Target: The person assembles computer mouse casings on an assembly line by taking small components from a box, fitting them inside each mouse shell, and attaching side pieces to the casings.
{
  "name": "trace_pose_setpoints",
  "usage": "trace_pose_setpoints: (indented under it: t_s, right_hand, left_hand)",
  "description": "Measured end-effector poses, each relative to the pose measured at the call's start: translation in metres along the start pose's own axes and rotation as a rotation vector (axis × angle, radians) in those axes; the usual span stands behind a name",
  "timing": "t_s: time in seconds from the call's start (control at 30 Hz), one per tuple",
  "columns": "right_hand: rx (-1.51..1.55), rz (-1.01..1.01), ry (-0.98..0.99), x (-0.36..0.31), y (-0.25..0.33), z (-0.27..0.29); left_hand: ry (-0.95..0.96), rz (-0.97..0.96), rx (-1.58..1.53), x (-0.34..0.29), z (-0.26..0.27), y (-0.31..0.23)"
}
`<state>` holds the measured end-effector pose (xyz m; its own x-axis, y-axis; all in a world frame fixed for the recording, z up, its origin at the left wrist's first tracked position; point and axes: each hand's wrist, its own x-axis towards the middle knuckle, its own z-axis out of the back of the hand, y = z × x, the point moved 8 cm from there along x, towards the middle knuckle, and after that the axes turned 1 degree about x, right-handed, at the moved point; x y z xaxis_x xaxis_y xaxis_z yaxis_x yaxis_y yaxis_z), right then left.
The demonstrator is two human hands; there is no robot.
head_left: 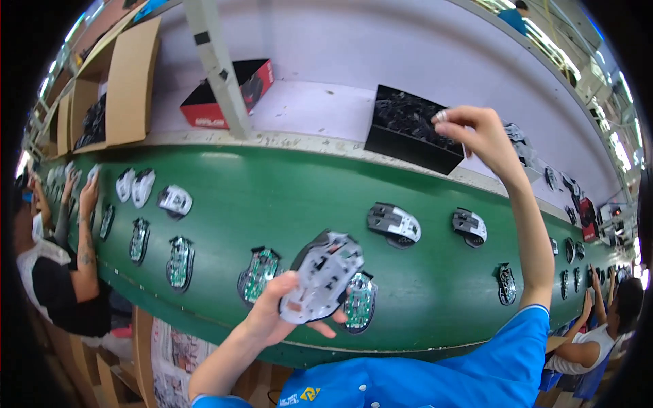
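My left hand [272, 309] grips a grey computer mouse shell [320, 275], its inner side with posts and cutouts turned up, above the front of the green bench. Behind and beside it lie two mouse bases with green circuit boards [260, 275], partly covered by the shell and hand. Farther off, my right hand [476, 129] is raised at the right end of a black box [415, 149] full of small dark parts [408, 112]. Its thumb and fingers are pinched together, with something small and pale at the tips that I cannot make out.
Along the green bench [435, 272] lie more mouse bases [180, 265] and grey-white mouse shells [394, 224]. A shelf behind carries a red box [204, 109], a cardboard box [129, 81] and a white post [218, 68]. Co-workers [68, 279] sit at both sides.
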<state>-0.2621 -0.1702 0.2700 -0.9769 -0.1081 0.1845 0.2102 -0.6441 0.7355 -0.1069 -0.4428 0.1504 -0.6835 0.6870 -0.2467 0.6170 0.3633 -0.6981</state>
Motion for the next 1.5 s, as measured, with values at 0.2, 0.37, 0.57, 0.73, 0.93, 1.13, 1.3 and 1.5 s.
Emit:
trace_pose_setpoints:
  t_s: [0.2,0.37,0.57,0.73,0.93,1.13,1.3,1.5]
  right_hand:
    - [-0.29,0.913,0.298,-0.133,0.135,-0.066]
    - [-0.353,1.02,0.332,-0.171,0.136,-0.076]
    - [-0.426,1.093,0.358,-0.201,0.14,-0.077]
    - [-0.527,1.043,0.411,-0.211,0.139,-0.082]
    - [-0.618,1.016,0.423,-0.215,0.147,-0.09]
    - [-0.493,0.824,0.5,-0.188,0.142,-0.082]
    - [-0.217,0.441,0.328,-0.164,0.121,-0.067]
    - [-0.139,0.355,0.317,-0.158,0.104,-0.083]
  left_hand:
    - [0.038,0.188,0.011,0.016,-0.04,0.015]
    - [-0.074,0.251,0.136,0.003,-0.061,0.031]
    - [-0.039,0.261,0.32,-0.004,-0.063,0.043]
    - [0.007,0.25,0.366,-0.006,-0.071,0.045]
    - [0.031,0.139,0.43,-0.008,-0.085,0.028]
    - [0.018,0.196,0.354,-0.009,-0.074,0.031]
    - [-0.086,0.079,0.37,-0.006,-0.067,0.023]
    - [-0.111,-0.064,0.517,-0.002,-0.07,0.014]
